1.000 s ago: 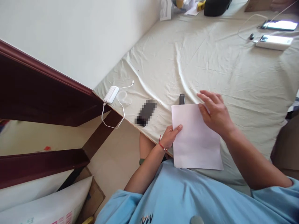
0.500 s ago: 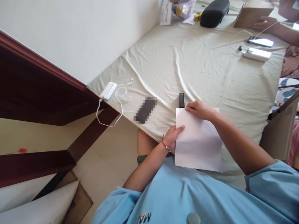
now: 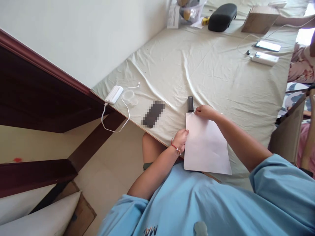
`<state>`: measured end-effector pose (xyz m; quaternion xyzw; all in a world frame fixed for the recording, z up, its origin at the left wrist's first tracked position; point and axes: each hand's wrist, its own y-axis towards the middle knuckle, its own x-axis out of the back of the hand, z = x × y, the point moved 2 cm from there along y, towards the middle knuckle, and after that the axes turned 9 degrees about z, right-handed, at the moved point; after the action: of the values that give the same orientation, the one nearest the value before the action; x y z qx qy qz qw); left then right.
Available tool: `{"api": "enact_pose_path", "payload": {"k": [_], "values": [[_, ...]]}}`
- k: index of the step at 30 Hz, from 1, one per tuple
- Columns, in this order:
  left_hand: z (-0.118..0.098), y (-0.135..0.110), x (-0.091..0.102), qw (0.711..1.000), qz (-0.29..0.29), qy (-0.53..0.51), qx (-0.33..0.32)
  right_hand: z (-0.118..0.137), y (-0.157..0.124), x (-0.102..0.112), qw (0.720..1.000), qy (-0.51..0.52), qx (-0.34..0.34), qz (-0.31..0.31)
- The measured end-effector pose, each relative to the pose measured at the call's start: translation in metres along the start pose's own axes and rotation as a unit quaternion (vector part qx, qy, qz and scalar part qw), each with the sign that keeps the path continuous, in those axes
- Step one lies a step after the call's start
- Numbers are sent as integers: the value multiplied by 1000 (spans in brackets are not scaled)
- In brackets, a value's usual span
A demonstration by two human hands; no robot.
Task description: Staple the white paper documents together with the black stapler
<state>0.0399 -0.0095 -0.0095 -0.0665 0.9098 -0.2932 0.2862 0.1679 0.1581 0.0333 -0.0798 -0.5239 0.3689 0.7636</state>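
White sheets of paper (image 3: 206,147) lie at the table's near edge, partly over my lap. My left hand (image 3: 180,139) is closed on their left edge, thumb on top. At the top edge, near the upper left corner, my right hand (image 3: 205,112) is closed with its fingertips pinching the paper. Just beyond that corner lies a black oblong object that looks like a stapler (image 3: 190,104), close to my right fingertips. How many sheets there are I cannot tell.
A blurred dark phone-like object (image 3: 154,114), a clear plastic lid (image 3: 130,97) and a white power bank (image 3: 114,94) with a cable lie leftward. Farther off are a black case (image 3: 222,17), a cardboard box (image 3: 261,19), a lit phone (image 3: 268,46) and another person's arm (image 3: 290,21).
My left thumb has drawn back to the paper's left edge. My right fingers have curled in at the top edge. The other person's hand has moved behind the box.
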Motion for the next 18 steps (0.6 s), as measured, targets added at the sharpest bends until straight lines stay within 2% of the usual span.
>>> {"api": "enact_pose_path", "payload": {"k": [9,11,13,15,16,18], "values": [[10,4,-2,998,-2,68,17,-14,4,2,999,-20,-10,-31],[13,6,1,997,-6,79,14,-13,-1,-2,997,-33,-6,-69],[15,8,4,996,-7,83,11,-8,-10,-6,986,-53,34,-154],[16,9,7,996,-1,86,8,-2,-21,-13,963,-78,107,-236],[17,10,8,996,1,88,6,0,-26,-18,952,-92,144,-255],[18,11,9,996,2,91,2,4,-31,-29,941,-126,192,-247]]}}
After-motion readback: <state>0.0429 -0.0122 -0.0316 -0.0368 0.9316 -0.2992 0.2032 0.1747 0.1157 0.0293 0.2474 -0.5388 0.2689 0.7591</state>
